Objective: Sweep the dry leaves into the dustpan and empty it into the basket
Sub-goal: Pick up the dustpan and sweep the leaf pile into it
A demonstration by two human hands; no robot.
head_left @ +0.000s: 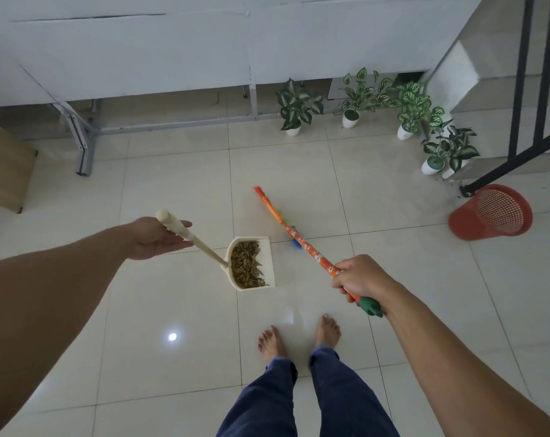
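Observation:
A cream dustpan (267,257) on a long pale handle stands on the tiled floor in front of me, with a heap of dry brown leaves (246,269) inside it. My left hand (155,238) grips the top of that handle. My right hand (360,277) is closed around the orange patterned handle of a broom (286,227), just above its green end cap. The broom slants away toward the floor beyond the dustpan, and its head is blurred. A red mesh basket (491,212) stands at the right, tilted with its mouth facing me.
Several potted plants (350,99) in white pots line the far wall and the right corner. A black stair railing (525,121) comes down beside the basket. A metal table leg (84,143) stands at the far left, next to a wooden box. My bare feet (298,337) are below the dustpan.

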